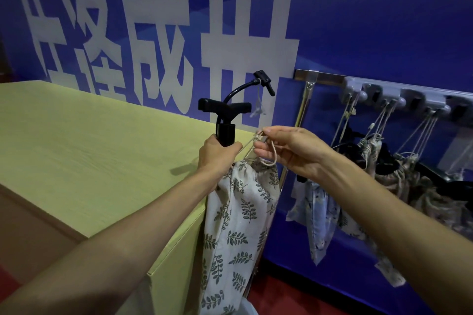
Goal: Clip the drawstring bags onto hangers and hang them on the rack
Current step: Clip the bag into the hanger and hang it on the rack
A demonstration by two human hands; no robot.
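Observation:
A white drawstring bag with a green leaf print (236,225) hangs down beside the yellow-green cabinet. A black hand pump (225,120) with a T-handle and a curved hose sticks up out of the bag's gathered mouth. My left hand (217,156) is closed around the pump's barrel at the bag's mouth. My right hand (289,151) pinches the beige drawstring (258,143) just right of the pump. A grey hook rack (394,96) is fixed to the blue wall at the right, with several drawstring bags (320,212) hanging from it by their cords.
A yellow-green wooden cabinet (89,148) fills the left side, its corner right by the bag. A thin metal pole (302,110) leans against the wall between cabinet and rack. The blue wall carries large white characters. The floor below is red.

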